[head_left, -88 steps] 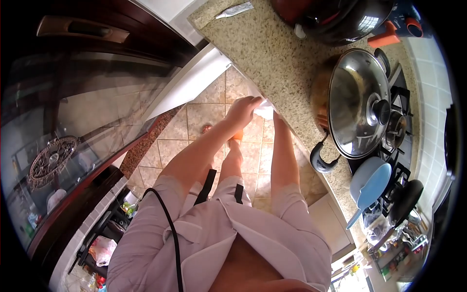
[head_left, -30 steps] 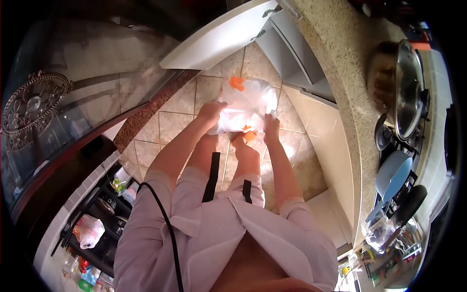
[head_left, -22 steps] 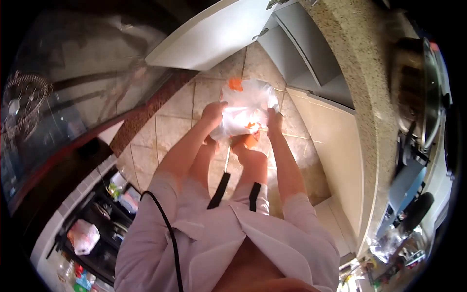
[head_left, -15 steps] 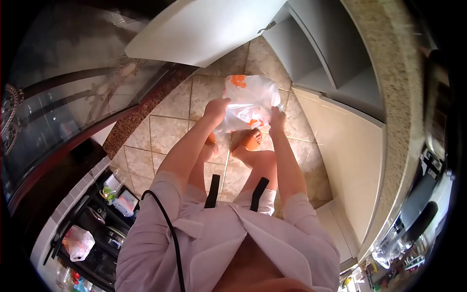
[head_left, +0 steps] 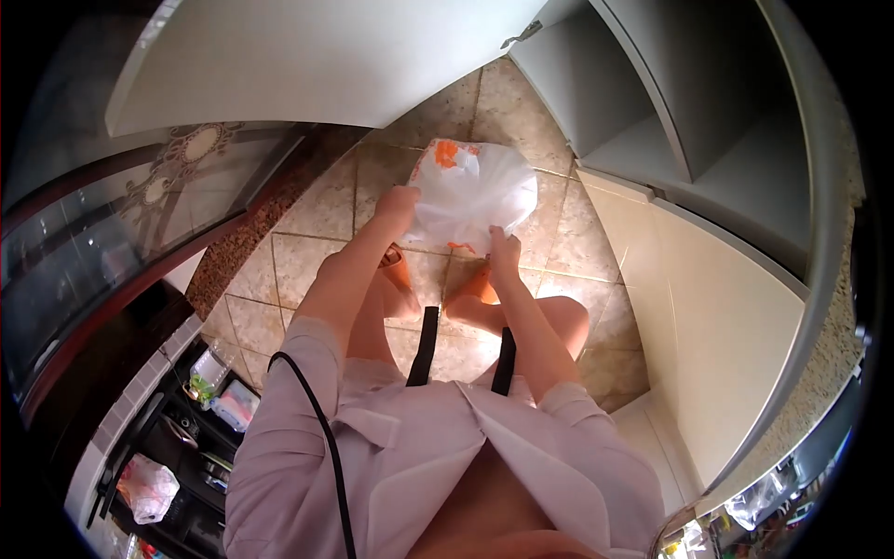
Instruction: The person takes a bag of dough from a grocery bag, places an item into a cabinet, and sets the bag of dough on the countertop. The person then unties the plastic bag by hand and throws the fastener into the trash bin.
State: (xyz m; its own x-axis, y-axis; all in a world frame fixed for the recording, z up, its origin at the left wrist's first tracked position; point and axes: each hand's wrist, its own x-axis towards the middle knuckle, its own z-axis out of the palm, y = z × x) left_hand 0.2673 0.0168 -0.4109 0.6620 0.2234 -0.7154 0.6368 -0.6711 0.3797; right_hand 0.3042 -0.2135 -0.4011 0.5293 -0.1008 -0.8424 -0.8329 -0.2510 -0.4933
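A white plastic bag (head_left: 480, 191) with orange print hangs in front of me above the tiled floor, puffed out and rounded. My left hand (head_left: 399, 207) is closed on its left edge. On the near right edge, my right hand (head_left: 504, 250) pinches the plastic. What the bag holds, if anything, cannot be seen. Below the bag are my feet in orange sandals (head_left: 475, 287).
A white cabinet door (head_left: 307, 61) stands open ahead, beside grey cabinet shelves (head_left: 643, 140) at upper right. A glass-fronted cabinet (head_left: 140, 205) runs along the left. At lower left, a black stovetop (head_left: 186, 475) carries a pinkish plastic bag (head_left: 147, 486) and packages.
The bag has filled out rounder and moved slightly left. My right hand has shifted left and toward me along its edge. My view has moved closer to the open cabinet.
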